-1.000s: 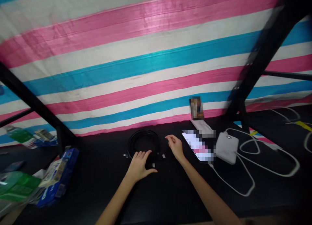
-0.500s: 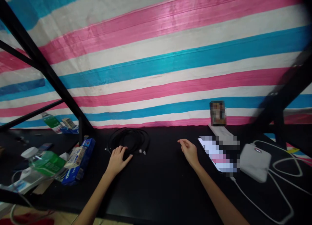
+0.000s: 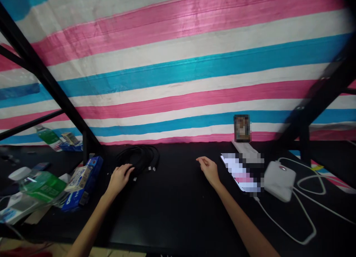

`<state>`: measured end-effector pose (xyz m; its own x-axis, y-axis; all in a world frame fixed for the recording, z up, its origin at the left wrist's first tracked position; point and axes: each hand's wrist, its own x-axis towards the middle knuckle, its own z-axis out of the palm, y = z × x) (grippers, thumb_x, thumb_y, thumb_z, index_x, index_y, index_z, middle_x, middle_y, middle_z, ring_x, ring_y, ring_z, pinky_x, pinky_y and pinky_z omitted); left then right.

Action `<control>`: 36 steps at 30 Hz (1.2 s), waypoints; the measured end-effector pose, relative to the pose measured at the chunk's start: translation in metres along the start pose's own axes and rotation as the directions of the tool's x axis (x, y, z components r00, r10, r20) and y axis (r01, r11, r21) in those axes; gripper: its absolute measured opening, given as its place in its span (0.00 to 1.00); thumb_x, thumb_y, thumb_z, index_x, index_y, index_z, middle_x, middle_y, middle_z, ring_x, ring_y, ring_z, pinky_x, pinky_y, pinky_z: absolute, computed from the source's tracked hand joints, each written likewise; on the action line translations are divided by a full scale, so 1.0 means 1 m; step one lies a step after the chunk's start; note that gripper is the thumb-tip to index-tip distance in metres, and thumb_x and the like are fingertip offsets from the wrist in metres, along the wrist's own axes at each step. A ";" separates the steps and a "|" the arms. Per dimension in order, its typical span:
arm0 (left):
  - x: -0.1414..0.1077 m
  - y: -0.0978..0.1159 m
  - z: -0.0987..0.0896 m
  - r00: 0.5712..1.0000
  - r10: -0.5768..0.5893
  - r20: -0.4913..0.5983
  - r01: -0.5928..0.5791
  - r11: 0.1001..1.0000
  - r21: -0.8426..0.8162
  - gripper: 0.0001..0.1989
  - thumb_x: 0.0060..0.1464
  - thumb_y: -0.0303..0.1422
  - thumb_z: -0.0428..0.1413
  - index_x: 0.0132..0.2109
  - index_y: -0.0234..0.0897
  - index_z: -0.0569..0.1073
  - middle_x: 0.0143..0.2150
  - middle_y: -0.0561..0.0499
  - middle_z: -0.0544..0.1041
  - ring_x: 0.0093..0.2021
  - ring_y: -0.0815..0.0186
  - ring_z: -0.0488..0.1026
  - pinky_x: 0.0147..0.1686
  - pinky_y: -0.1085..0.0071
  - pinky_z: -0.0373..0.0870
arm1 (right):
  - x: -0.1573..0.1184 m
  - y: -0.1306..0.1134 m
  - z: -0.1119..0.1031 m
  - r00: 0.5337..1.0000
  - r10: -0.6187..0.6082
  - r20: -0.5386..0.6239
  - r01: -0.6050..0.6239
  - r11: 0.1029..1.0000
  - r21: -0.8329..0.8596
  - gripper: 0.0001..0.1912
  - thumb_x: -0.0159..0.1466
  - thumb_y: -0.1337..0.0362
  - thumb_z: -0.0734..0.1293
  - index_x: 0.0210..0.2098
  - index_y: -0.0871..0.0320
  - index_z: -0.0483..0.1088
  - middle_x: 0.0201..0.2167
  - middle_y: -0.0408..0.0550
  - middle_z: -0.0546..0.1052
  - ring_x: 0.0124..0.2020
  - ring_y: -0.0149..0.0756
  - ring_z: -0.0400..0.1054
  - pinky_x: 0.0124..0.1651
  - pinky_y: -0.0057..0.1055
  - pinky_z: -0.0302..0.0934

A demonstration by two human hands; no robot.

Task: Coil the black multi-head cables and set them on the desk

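A black coiled cable [image 3: 141, 157] lies toward the back of the black desk, left of the middle, its small pale connectors at its near side. My left hand [image 3: 119, 179] is at the coil's near left edge, thumb and fingers closed round a part of the cable. Its palm side is hidden. Farther right, my right hand [image 3: 208, 170] rests by the desk surface with fingers curled together and pointing left; nothing shows in it. Nearest to it is a phone [image 3: 229, 164] with a lit, blurred-out screen and a white charging cord [image 3: 267, 212].
A white power bank [image 3: 279, 181] with looping cords sits at right. Behind the phone stands a small pixelated item [image 3: 242, 128]. At left are a blue snack box [image 3: 90, 179] and a green bottle [image 3: 41, 184]. Black frame bars [image 3: 52, 86] slope at both sides before a striped sheet [image 3: 178, 71].
My left hand has gone from spread over the coil to closed at its near left edge, drawing it slightly left. My right hand keeps its pose. The view has turned a little right.
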<state>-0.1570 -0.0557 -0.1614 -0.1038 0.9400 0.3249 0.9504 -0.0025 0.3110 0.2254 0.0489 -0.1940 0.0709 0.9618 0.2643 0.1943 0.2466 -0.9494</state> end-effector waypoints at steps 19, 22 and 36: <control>0.031 0.027 -0.018 0.928 -0.142 0.343 0.171 0.984 -0.054 0.23 0.56 0.51 0.47 0.29 0.35 0.69 0.24 0.54 0.70 0.26 0.69 0.67 0.30 0.69 0.64 | -0.006 -0.003 0.000 0.996 -0.033 0.077 0.042 0.993 -0.112 0.23 0.56 0.47 0.62 0.28 0.62 0.73 0.12 0.41 0.64 0.15 0.31 0.58 0.20 0.27 0.51; 0.028 0.031 -0.012 0.938 -0.155 0.311 0.170 0.985 -0.021 0.23 0.58 0.50 0.44 0.33 0.35 0.70 0.29 0.52 0.72 0.30 0.67 0.69 0.33 0.66 0.65 | -0.006 -0.001 0.000 0.995 -0.052 0.086 0.063 0.989 -0.135 0.22 0.57 0.48 0.61 0.29 0.61 0.73 0.12 0.41 0.64 0.16 0.31 0.58 0.21 0.27 0.51; 0.018 0.032 -0.013 0.967 -0.243 -0.072 0.249 0.965 0.086 0.16 0.57 0.42 0.46 0.47 0.41 0.71 0.30 0.49 0.76 0.33 0.59 0.74 0.30 0.71 0.62 | -0.006 0.005 0.000 0.994 -0.037 0.102 0.054 0.985 -0.165 0.17 0.58 0.52 0.62 0.29 0.59 0.74 0.13 0.40 0.66 0.17 0.31 0.59 0.23 0.27 0.51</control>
<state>-0.1326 -0.0439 -0.1340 -0.3524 0.8854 0.3031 0.9162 0.2604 0.3044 0.2263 0.0442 -0.1999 -0.0361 0.9590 0.2811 0.3570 0.2751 -0.8927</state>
